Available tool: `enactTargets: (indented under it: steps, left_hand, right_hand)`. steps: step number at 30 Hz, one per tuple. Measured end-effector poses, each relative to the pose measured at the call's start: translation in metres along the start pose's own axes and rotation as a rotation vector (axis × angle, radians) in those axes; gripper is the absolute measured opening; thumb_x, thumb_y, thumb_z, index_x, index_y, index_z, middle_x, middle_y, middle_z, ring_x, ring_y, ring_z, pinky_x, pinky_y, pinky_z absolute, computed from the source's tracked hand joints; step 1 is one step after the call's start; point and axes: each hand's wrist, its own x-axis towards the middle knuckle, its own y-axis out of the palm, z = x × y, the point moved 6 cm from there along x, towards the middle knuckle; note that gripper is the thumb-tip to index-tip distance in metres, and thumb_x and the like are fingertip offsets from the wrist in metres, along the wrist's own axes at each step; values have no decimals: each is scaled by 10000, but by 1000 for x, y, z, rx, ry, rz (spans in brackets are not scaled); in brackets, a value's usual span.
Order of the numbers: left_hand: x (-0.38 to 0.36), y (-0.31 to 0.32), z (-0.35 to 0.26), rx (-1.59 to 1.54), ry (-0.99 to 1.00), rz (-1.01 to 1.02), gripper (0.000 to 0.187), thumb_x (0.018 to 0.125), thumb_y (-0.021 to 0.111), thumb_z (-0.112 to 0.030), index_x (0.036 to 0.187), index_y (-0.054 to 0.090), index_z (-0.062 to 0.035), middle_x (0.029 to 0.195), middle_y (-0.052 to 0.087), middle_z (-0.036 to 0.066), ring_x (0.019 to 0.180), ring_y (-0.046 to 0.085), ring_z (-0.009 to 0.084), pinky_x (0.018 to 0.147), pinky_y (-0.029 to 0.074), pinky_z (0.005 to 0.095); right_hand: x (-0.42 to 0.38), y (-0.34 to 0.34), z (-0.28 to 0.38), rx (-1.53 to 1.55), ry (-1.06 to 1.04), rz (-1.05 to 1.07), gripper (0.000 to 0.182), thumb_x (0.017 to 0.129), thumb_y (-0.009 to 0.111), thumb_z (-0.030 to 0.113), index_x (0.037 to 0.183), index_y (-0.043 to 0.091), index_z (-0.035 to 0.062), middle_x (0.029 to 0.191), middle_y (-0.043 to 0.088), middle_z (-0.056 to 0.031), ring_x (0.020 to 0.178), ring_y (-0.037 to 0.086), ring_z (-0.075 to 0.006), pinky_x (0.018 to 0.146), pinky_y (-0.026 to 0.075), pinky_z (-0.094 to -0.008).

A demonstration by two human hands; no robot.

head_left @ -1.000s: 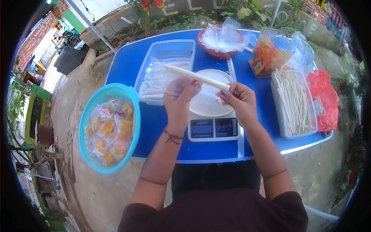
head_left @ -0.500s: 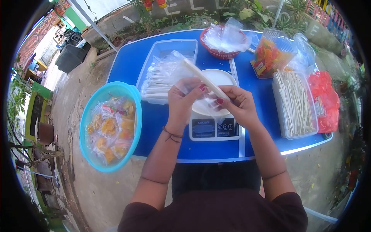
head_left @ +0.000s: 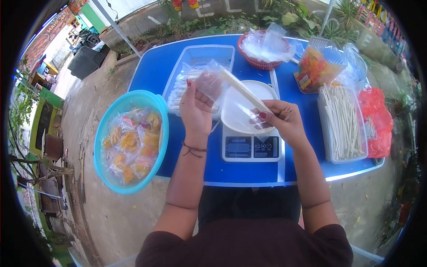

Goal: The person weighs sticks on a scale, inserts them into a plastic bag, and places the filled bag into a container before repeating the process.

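Pale sticks [head_left: 245, 93] in a clear plastic bag [head_left: 209, 82] slant across the middle, their lower end pinched by my right hand [head_left: 283, 119]. My left hand [head_left: 198, 109] is open, palm up with the thumb raised, its fingers seen through the loose end of the bag. Below them sits a round white plate [head_left: 231, 118] on a digital kitchen scale [head_left: 242, 155]. Behind my left hand, a clear plastic box [head_left: 211, 50] holds several bagged sticks [head_left: 178, 95].
At left is a turquoise basin [head_left: 101, 151] of small bagged snacks [head_left: 129, 141]. A red basket [head_left: 262, 65] of clear bags stands at the back. On the right are a tub of orange packets [head_left: 313, 66], a box of loose sticks [head_left: 340, 124] and a red plastic bag [head_left: 378, 120].
My left hand has let go of the sticks and opened, shifting left to the bag's loose end. My right hand keeps its pinch, moved slightly right. The view has shifted a little.
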Motion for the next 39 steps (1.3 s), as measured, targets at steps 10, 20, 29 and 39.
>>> enactTargets:
  steps: [10, 20, 29, 39]
  left_hand:
    - [-10, 22, 24, 215, -98, 250, 331, 946, 596, -153, 1195, 581, 63, 1131, 652, 192, 1086, 636, 272, 934, 534, 361]
    - [-11, 11, 37, 313, -191, 217, 224, 882, 655, -36, 1087, 643, 56, 1013, 685, 171, 951, 680, 222, 826, 570, 326]
    - [-12, 11, 37, 433, -161, 165, 227, 867, 684, -48, 1065, 651, 57, 958, 701, 153, 858, 700, 212, 768, 580, 313]
    - [-11, 8, 33, 504, -167, 156, 205, 864, 624, -14, 1049, 650, 68, 953, 701, 166, 875, 708, 230, 762, 586, 319]
  right_hand:
    - [1, -2, -3, 16, -4, -7, 304, 900, 571, -55, 1202, 588, -77, 1036, 691, -181, 918, 698, -220, 790, 595, -303]
    - [0, 2, -5, -3, -13, -4, 318, 865, 565, -108, 1180, 604, -82, 1014, 693, -167, 938, 687, -201, 806, 592, -305]
    - [-1, 5, -1, -36, -169, -26, 346, 891, 538, -103, 1233, 579, -62, 1171, 634, -173, 999, 674, -212, 892, 551, -294]
    - [-6, 9, 9, -539, -411, -97, 467, 839, 551, -123, 1268, 604, 55, 1139, 674, -151, 971, 696, -217, 807, 568, -292]
